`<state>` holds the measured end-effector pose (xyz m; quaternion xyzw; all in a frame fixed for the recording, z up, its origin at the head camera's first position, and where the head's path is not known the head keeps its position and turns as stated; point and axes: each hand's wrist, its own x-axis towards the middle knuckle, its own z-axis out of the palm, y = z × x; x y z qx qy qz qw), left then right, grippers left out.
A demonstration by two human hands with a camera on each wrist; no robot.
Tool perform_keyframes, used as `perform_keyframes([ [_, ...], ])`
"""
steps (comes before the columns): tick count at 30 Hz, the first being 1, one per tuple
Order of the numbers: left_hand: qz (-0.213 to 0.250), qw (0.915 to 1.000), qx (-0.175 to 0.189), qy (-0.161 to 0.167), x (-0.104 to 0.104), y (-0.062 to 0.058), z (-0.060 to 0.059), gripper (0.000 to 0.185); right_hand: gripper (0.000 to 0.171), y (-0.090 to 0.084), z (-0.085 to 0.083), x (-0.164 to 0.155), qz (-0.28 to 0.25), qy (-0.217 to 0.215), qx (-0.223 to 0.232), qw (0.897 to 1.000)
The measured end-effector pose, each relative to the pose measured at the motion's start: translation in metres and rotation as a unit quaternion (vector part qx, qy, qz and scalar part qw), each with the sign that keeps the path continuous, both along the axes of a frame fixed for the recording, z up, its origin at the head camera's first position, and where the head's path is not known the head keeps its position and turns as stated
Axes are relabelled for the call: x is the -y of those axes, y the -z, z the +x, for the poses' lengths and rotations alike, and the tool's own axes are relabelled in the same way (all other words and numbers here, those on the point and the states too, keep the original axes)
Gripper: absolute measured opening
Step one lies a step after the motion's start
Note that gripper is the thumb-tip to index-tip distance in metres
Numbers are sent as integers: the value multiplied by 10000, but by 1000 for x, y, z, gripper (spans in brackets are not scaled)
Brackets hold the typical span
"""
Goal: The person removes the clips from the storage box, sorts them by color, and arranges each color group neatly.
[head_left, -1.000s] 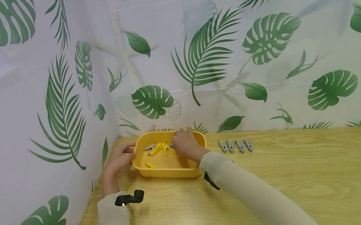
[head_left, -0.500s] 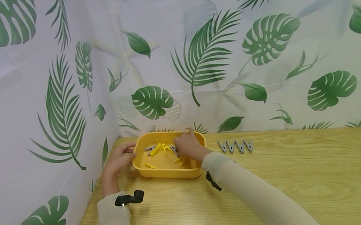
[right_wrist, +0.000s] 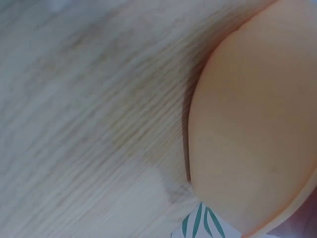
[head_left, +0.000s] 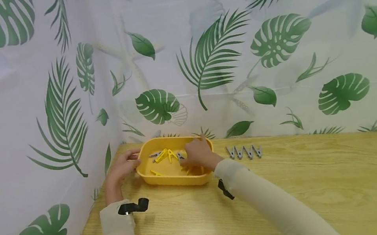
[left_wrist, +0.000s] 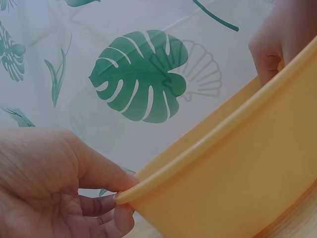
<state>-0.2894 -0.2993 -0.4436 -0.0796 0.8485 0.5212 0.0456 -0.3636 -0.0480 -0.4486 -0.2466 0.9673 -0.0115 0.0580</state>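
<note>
A yellow plastic basin (head_left: 179, 180) stands on the table near the wall corner. My left hand (head_left: 126, 167) holds its left end; in the left wrist view, thumb and fingers pinch the rim (left_wrist: 148, 186). My right hand (head_left: 198, 152) reaches inside the basin's right part, fingers bent downward. Its fingertips are hidden, and I cannot tell whether they hold anything. A grey clothespin (head_left: 180, 156) lies right beside those fingers. Yellow clothespins (head_left: 160, 155) and another grey clothespin (head_left: 155, 154) lie further left, with one more yellow clothespin (head_left: 155, 172) near the front wall.
Several grey clothespins (head_left: 248, 152) stand in a row on the wooden table (head_left: 307, 181), right of the basin. A leaf-printed sheet (head_left: 216, 58) covers the walls behind and to the left, close to the basin's back side.
My right hand has shifted slightly right and toward me within the basin, baring more of the grey clothespin and a yellow one below it. My left hand stays on the rim.
</note>
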Motion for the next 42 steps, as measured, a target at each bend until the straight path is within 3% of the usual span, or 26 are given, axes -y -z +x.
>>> perform_keyframes([
  [13,43,10000,44,22,-6,5,-4,51,43,5,4,-7,-281,191,-122,9993],
  [19,64,10000,50,53,-10,3,-6,51,46,-5,6,-16,-894,375,-201,9951],
  [24,18,9999,-5,115,-12,2,-6,51,32,-27,23,-37,-1879,232,-640,9798],
  [29,-27,9998,-55,186,-11,0,-4,51,30,-39,31,-67,-2798,130,-1266,9516],
  [34,-12,9996,-139,256,-8,0,-4,51,30,-52,38,-109,-3376,322,-1551,9279],
  [38,-1,9995,-183,260,-5,2,-2,51,32,-57,42,-150,-3392,599,-1669,9238],
  [42,-84,9996,-182,200,-1,3,0,52,32,-56,42,-193,-3113,813,-1639,9325],
])
